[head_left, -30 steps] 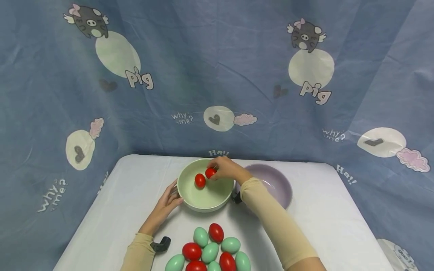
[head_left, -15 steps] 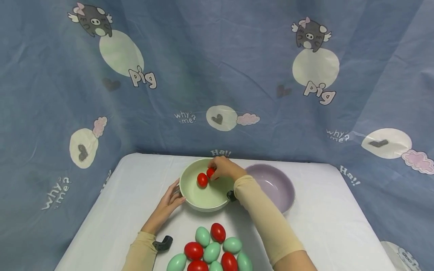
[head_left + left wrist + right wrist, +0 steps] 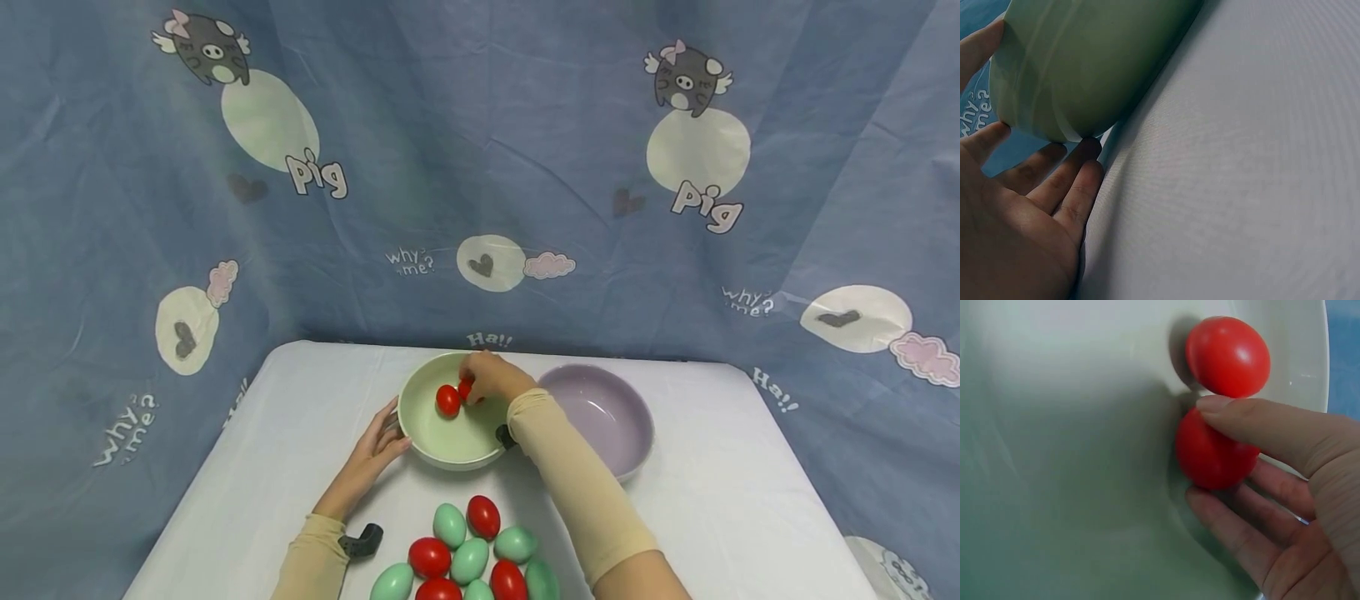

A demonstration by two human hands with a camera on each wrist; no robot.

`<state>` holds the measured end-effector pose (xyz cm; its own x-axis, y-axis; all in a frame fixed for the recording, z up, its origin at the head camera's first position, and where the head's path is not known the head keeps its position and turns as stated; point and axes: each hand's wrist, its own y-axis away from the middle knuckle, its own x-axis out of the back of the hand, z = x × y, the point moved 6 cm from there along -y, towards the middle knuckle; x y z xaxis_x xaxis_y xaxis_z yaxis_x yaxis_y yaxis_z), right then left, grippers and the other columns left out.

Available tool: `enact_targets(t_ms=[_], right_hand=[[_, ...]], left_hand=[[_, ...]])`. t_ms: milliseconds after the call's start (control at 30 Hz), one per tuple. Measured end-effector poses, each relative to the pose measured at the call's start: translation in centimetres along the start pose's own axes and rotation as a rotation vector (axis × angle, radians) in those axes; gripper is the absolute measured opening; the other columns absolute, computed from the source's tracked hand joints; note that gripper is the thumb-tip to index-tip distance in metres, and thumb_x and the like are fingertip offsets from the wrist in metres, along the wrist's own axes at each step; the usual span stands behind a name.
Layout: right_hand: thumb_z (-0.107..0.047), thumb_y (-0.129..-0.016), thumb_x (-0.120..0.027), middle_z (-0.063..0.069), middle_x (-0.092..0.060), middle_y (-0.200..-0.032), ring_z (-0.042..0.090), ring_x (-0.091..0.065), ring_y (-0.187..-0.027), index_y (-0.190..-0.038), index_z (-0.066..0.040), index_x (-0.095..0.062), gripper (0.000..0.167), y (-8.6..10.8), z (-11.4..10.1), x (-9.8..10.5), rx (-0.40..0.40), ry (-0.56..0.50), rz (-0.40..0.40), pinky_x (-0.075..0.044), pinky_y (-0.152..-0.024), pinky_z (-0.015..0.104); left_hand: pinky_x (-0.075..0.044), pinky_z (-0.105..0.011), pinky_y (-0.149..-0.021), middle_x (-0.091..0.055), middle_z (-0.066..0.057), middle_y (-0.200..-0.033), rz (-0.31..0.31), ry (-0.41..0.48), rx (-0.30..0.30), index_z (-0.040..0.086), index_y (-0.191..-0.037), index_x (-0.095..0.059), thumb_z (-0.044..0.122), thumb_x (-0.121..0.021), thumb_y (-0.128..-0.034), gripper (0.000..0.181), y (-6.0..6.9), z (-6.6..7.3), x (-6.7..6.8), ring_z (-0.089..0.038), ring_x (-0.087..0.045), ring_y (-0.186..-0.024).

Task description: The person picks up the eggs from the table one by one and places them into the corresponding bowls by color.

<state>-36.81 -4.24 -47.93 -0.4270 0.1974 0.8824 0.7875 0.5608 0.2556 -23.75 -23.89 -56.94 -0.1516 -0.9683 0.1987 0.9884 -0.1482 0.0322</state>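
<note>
Blue cloth (image 3: 450,150) (pig-printed) behind a white table (image 3: 712,467)

We read "pig" (image 3: 317,173) twice on the blue cloth (image 3: 465,125) and "why me?" (image 3: 410,261) three times. We found "Ha!!" (image 3: 490,340) low in the middle and on the right. Our left wrist view showed "why me?" on the cloth too.

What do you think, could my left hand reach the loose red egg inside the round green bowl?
Probably yes: your left hand touches the bowl; only the rim stands between hand and loose egg.
</note>
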Motion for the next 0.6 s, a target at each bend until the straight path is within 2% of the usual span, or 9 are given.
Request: enact_targets(t_ms=[300, 600], right_hand=[[-0.008, -0.080, -0.088, 0.005, -0.075, -0.116, 0.018, -0.066, -0.102, -0.122, -0.007, -0.074, 0.045, 0.03, 0.07, -0.12, -0.006, 0.010, -0.001, -0.056, -0.099, 0.033], [-0.009, -0.082, -0.086, 0.009, -0.074, -0.121, 0.022, -0.066, -0.112, -0.126, -0.006, -0.071, 0.047, 0.41, 0.17, 0.25, 0.020, -0.018, -0.006, -0.055, -0.104, 0.035]], left_hand=[[-0.037, -0.059, -0.121, -0.031, -0.013, -0.169, 0.001, -0.002, -0.002, 0.037, -0.164, -0.022, 0.032, -0.066, -0.1019, 0.076, 0.00, 0.29, -0.05, -0.037, -0.041, -0.151], [-0.036, -0.059, -0.122, -0.029, -0.012, -0.170, -0.001, -0.001, 0.005, 0.037, -0.164, -0.021, 0.033, -0.066, -0.1019, 0.077, -0.03, 0.11, -0.05, -0.037, -0.039, -0.152]])
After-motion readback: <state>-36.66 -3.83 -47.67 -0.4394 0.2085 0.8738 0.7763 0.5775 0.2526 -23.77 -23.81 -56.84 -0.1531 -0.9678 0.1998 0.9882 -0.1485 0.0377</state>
